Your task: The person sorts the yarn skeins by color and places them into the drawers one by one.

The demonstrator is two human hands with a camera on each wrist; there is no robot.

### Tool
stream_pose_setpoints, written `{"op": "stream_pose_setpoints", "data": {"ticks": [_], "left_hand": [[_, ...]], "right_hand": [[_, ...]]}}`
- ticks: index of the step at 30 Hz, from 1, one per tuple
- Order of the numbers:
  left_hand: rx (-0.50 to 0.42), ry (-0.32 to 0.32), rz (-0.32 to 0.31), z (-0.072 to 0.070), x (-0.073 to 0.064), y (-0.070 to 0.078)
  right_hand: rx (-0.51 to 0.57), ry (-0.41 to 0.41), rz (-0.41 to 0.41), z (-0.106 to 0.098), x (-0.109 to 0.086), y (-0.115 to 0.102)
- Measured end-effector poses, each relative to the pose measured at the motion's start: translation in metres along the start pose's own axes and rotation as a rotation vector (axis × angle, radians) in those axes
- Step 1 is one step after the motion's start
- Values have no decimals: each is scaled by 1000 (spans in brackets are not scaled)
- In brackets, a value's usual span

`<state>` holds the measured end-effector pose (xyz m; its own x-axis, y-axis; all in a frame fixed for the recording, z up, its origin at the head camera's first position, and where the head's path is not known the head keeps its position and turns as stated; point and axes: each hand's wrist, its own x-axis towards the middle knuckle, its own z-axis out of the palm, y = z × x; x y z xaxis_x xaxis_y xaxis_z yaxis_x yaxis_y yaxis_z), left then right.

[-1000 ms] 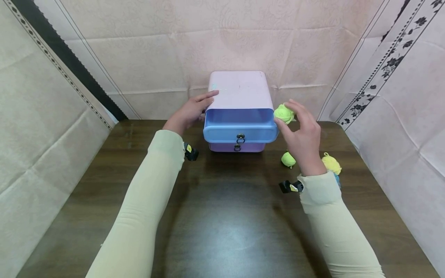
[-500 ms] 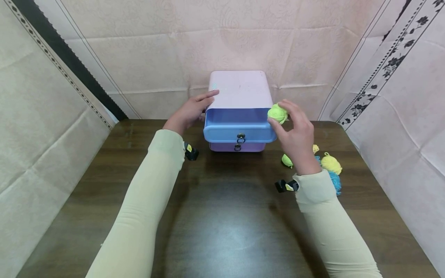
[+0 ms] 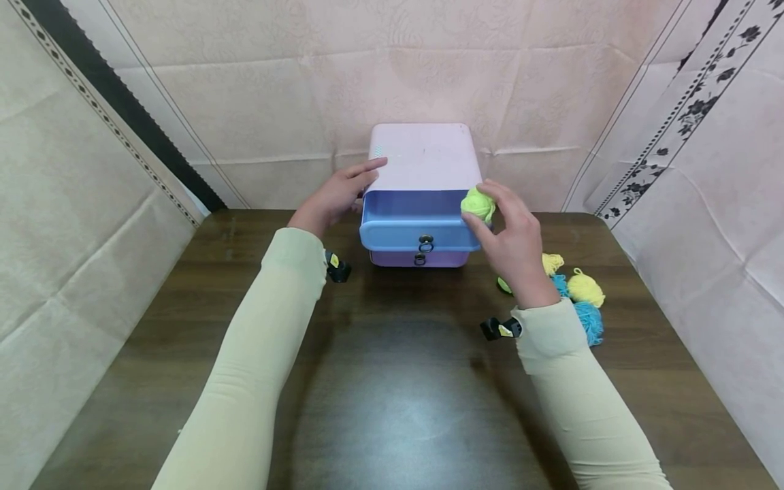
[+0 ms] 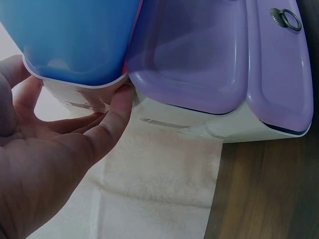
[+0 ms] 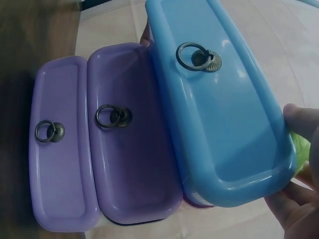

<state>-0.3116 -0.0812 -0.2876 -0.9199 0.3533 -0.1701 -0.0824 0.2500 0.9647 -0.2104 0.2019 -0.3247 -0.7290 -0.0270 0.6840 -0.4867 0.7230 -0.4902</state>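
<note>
A small drawer cabinet with a pale top stands against the back cloth. Its blue top drawer is pulled out; the purple drawers below are pushed in. My left hand rests on the cabinet's upper left side, with fingertips on top and straight fingers along the wall in the left wrist view. My right hand pinches a lime-green yarn ball between thumb and fingers, over the right end of the blue drawer. In the right wrist view the drawer front hides most of that ball.
To the right of the cabinet lie yellow yarn balls and blue yarn balls. Another green ball shows partly behind my right hand. Patterned cloth walls enclose the brown wooden table at the back and sides.
My right hand has carried the lime-green yarn ball leftward, from beside the cabinet to over the open blue drawer's right end. The left hand stays put on the cabinet.
</note>
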Motion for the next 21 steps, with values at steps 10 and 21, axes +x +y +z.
{"op": "stream_pose_setpoints", "data": {"ticks": [10,21], "left_hand": [[10,10,-8,3,-5,4],[-12,18,7,-4,17,-13]], "right_hand": [[0,-61,49,-1,-1,-1],[9,-43,25,-3,-2,1]]}}
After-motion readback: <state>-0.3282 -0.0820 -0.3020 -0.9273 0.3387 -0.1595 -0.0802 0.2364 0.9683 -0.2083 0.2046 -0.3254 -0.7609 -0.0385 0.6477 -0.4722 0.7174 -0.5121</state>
